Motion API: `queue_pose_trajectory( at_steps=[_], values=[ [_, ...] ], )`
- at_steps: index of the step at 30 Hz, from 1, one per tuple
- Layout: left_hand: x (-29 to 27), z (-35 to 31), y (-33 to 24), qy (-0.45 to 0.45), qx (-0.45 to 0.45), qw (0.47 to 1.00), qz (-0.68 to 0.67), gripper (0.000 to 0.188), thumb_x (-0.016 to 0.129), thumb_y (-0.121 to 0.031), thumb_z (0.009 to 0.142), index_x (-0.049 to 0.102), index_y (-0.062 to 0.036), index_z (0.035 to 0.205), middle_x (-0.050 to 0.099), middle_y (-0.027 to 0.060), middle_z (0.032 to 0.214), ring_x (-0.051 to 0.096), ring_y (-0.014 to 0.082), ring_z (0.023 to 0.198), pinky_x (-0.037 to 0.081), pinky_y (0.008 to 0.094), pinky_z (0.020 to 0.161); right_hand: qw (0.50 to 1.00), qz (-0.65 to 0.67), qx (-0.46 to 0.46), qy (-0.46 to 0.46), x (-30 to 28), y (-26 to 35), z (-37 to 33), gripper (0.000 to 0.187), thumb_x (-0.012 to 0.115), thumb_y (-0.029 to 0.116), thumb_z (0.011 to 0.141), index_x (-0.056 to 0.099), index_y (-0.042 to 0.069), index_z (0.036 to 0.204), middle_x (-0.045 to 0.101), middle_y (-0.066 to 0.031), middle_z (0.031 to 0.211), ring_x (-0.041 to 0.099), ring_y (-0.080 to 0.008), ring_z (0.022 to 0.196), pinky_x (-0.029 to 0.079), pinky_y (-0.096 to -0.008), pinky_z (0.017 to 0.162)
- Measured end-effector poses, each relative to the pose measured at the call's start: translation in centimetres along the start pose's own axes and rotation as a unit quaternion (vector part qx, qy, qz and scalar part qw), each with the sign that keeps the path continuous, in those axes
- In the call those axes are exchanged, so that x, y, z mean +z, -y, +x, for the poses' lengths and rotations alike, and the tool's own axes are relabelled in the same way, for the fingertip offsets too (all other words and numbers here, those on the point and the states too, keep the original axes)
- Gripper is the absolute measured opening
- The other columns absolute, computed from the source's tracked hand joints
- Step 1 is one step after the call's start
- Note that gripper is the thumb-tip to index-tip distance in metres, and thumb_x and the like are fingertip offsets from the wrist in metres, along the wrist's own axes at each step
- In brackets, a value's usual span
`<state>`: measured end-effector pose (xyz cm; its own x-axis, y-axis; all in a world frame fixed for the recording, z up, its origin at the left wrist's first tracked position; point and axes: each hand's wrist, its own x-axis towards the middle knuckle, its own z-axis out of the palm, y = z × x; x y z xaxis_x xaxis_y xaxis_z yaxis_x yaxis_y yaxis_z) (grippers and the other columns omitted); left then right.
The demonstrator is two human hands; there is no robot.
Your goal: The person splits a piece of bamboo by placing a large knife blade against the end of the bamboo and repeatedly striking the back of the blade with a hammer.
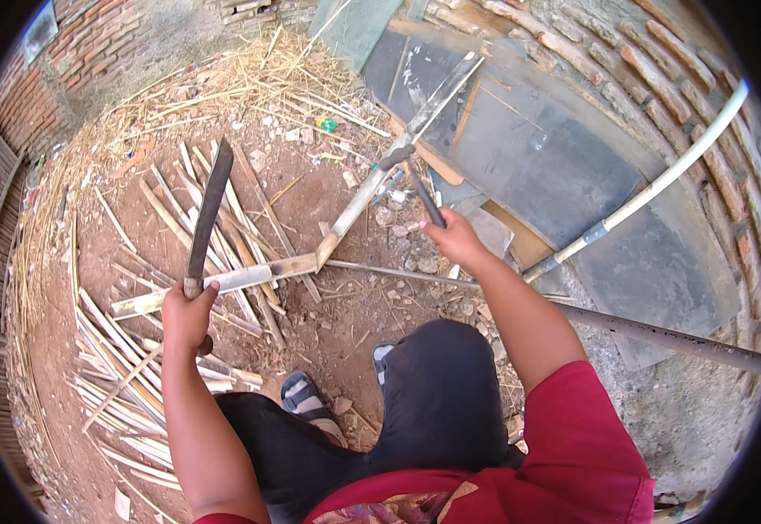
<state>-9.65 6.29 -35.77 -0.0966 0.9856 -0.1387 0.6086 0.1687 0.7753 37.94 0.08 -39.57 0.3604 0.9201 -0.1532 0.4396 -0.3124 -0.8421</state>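
Bamboo (354, 210) lies in a sharp angle across the ground before a seated worker, one arm running left behind the left hand (186, 313), the other reaching far and right toward dark boards (529, 148); whether it is one bent length or two cannot be told. The left hand is closed firmly around the handle of a machete (208, 210), its blade raised toward the far side. The right hand (455, 237) is wrapped tightly around a hammer (424, 194), whose head shows over the far arm; contact is unclear. Split sticks (123, 354) lie heaped at left, with straw (267, 79) beyond. Judging by the tools, the step in hand appears to be readying the length for splitting, the blade not yet set in it. The next move would call for a steady edge on the bamboo and fingers clear of the hammer.
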Motion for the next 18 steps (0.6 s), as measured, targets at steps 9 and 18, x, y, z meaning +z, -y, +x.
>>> queue_pose_trajectory(
  at_steps=[9,18],
  values=[
    [-0.1,0.8,0.1,-0.002,-0.002,1.000,0.001,0.034,0.079,-0.027,0.088,0.066,0.0029,0.095,0.059,0.0044,0.068,0.052,0.0149,0.063,0.045,0.0348,0.061,0.991,-0.125,-0.039,0.001,0.7,-10.2,-4.4,0.035,0.075,0.037,0.091,0.061,0.005,0.093,0.058,-0.0081,0.070,0.056,-0.0229,0.066,0.047,-0.0401,0.064],
    [0.5,1.4,1.3,0.014,-0.007,1.000,-0.015,0.029,0.078,-0.025,0.090,0.063,-0.0007,0.089,0.056,0.0008,0.065,0.048,0.0114,0.057,0.040,0.0317,0.054,0.882,-0.467,0.058,-0.034,-6.8,-17.8,-8.9,0.038,0.073,0.035,0.088,0.071,0.017,0.121,0.044,-0.0161,0.151,0.040,-0.0384,0.141,0.034,-0.0580,0.112]
  ],
)
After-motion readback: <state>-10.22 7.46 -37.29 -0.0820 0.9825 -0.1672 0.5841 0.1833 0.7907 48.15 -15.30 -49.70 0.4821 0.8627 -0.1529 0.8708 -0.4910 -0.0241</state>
